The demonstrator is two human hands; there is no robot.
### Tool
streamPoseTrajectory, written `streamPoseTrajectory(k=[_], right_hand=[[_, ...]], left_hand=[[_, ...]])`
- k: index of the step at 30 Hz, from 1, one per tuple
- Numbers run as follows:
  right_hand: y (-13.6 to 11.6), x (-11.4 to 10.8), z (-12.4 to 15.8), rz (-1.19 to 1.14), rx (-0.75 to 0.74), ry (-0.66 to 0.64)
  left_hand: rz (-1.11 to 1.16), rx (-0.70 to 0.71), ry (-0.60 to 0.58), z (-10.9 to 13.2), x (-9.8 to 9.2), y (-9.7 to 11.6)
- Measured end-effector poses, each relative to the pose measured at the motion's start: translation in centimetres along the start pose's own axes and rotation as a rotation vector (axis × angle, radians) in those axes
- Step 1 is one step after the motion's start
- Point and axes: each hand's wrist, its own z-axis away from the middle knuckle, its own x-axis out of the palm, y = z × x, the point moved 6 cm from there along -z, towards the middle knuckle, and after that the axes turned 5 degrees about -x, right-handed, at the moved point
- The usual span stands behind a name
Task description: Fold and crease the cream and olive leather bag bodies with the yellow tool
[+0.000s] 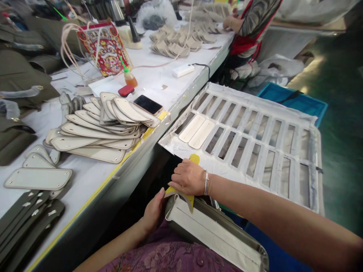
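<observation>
An olive-green bag piece with a pale lining [215, 234] lies across my lap. My left hand [154, 211] grips its near end from below, fingers curled round the edge. My right hand [188, 177] is closed on a yellow tool [190, 202] that pokes into the piece's top edge; the tool's tip shows above my knuckles. A bracelet sits on my right wrist.
A white slotted rack [255, 139] holding two pale oval pieces stands just beyond my hands. On the white table [93, 177] lie a heap of pale oval pieces [99, 128], a phone [148, 104], a glue bottle [129, 77], olive strips [25, 219]. Another person [249, 26] works at the far end.
</observation>
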Motion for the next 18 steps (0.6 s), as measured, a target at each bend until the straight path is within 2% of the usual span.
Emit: streamPoseTrajectory(k=[4,11,15,18], right_hand=[[-0.2,-0.1,0.2,-0.002,-0.063,0.038],[-0.3,-0.1,0.5,-0.029,-0.091,0.073],[-0.3,-0.2,0.7,-0.047,-0.090,0.075],[-0.4,-0.3,1.0,-0.063,-0.089,0.067]], left_hand=[[-0.146,0.089,0.124,0.2,-1.2,-0.8],[-0.300,0.134,0.201,0.6,-2.3,-1.3],[-0.424,0.202,0.213,0.7,-3.0,-1.9],[-0.540,0.287,0.136,0.8,-3.0,-2.1]])
